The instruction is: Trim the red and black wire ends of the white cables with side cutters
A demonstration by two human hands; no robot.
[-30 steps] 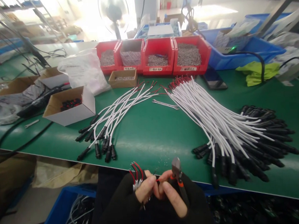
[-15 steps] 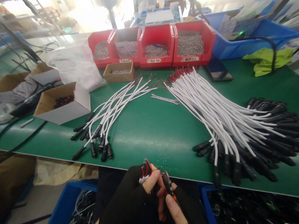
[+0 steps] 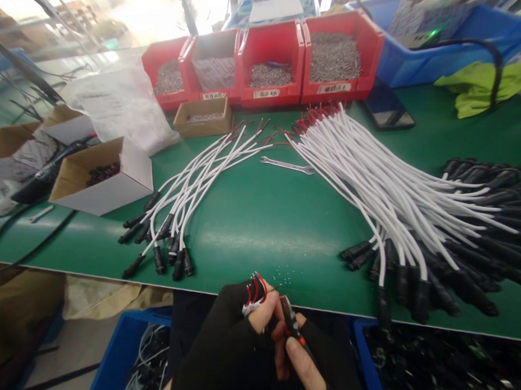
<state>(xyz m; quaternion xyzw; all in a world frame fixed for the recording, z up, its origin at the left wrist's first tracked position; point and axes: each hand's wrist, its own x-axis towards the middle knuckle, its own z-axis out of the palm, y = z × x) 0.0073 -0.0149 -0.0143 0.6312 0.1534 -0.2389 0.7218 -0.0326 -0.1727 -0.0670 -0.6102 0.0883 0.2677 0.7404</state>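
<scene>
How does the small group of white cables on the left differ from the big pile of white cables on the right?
The small group of white cables holds few cables, loosely fanned; the big pile of white cables holds many, densely stacked. The small group lies near the white cardboard box, the big pile toward the right table edge. Both have black connectors near the person and red wire ends toward the red bins.

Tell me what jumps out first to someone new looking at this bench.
The big fan of white cables with black connectors, spread across the right of the green table, with a smaller bundle left of it. Behind them stands a row of red bins. At the near edge, the left hand pinches red wire ends while the right hand holds small cutters.
</scene>
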